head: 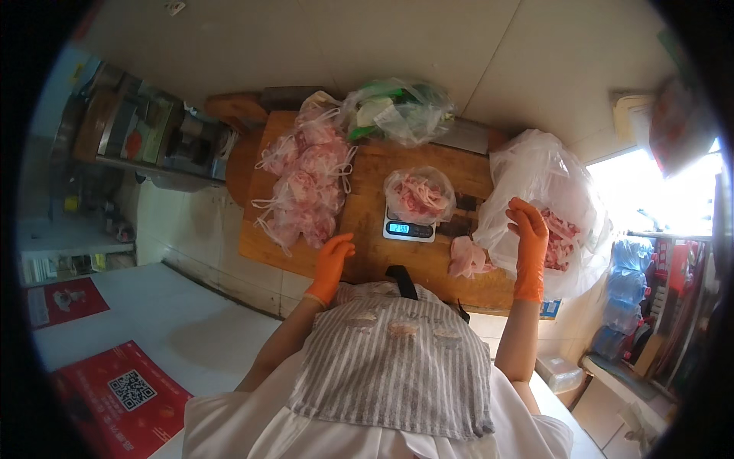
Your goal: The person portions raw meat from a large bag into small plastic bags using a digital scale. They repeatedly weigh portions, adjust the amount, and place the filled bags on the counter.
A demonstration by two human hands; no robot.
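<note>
My left hand (332, 264), in an orange glove, is loosely curled by the near edge of the wooden table (367, 218), with nothing visible in it. Just beyond it lies a pile of tied clear plastic bags of raw meat (312, 178). At the middle, an open clear bag of pale pink meat strips (421, 195) rests on a small digital scale (408, 229) with a lit display. My right hand (527, 229), gloved the same way, is over a large open plastic bag (516, 166) holding cut meat (559, 238). Its fingers are bent; whether they hold anything is unclear.
A loose piece of pale meat (469, 258) lies between the scale and the large bag. Clear and green plastic bags (401, 112) lie along the back by the wall. Large blue water bottles (625, 287) stand at right. A white surface with red printed sheets (123, 390) is at left.
</note>
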